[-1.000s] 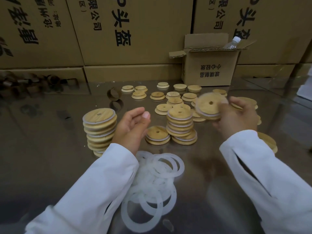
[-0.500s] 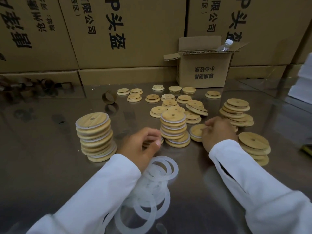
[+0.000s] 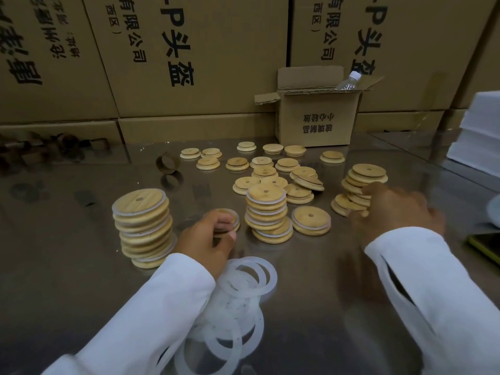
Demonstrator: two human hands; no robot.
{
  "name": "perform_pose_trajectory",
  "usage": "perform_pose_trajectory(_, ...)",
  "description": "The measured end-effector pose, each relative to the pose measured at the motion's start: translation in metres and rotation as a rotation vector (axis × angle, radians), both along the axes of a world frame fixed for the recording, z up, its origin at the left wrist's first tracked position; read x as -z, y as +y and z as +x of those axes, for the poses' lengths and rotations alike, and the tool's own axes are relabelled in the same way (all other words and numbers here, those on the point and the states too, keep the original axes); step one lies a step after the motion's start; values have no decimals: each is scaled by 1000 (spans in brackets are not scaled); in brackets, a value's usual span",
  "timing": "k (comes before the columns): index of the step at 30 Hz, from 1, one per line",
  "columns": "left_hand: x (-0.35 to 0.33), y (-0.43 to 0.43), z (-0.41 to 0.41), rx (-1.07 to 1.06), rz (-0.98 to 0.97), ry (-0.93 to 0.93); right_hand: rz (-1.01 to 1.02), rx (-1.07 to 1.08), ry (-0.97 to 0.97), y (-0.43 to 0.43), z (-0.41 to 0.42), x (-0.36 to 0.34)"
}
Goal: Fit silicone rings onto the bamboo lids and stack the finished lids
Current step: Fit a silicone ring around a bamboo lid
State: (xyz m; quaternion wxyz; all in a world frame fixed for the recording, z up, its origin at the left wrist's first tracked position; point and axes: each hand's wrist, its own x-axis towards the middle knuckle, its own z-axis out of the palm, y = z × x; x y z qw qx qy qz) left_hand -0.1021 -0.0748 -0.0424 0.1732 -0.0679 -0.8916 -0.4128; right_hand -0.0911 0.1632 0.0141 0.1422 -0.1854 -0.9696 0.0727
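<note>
My left hand grips a ringed bamboo lid lying on the steel table, just left of the middle stack of ringed lids. A taller stack of ringed lids stands further left. One ringed lid lies alone to the right of the middle stack. My right hand, blurred, curls its fingers and thumb around lids low in the pile of bare lids at the right. Loose white silicone rings lie heaped by my left sleeve.
More bare lids are scattered behind the stacks. A small open carton holding a plastic bottle stands at the back against a wall of big cartons. A cardboard ring sits back left, a white stack far right.
My right hand set its ringed lid down beside the middle stack, then moved right onto the bare pile. My left hand dropped from mid-air and closed on the lid left of the middle stack.
</note>
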Motion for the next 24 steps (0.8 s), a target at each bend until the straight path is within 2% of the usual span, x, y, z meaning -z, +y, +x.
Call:
perform_pose_trajectory(5, -2, 1, 1, 23, 60, 50, -221, 101, -214, 21, 9, 4)
perform_pose_trajectory(8, -4, 1, 2, 31, 106, 110, -114, 106, -205, 18, 12, 6)
perform_pose_trajectory(10, -6, 1, 4, 22, 139, 149, -7, 92, -104, 14, 11, 7)
perform_pose_trajectory(12, -9, 2, 6, 21, 193, 176, -34, -33, 162, 8, 11, 9)
perform_pose_trajectory(14, -14, 4, 10, 54, 285, 178, -149, -287, 481, -5, 11, 12)
perform_pose_trajectory(15, -17, 6, 12, 80, 336, 163, -192, -423, 561, -15, 12, 14)
perform_pose_trajectory(18, -25, 12, 19, 239, 545, 38, -212, -779, 579, -48, 18, 24)
perform_pose_trajectory(20, -24, 14, 20, 339, 628, -44, -227, -938, 558, -64, 21, 31)
perform_pose_trajectory(24, -23, 10, 17, 342, 680, -55, -421, -1016, 467, -79, 20, 38)
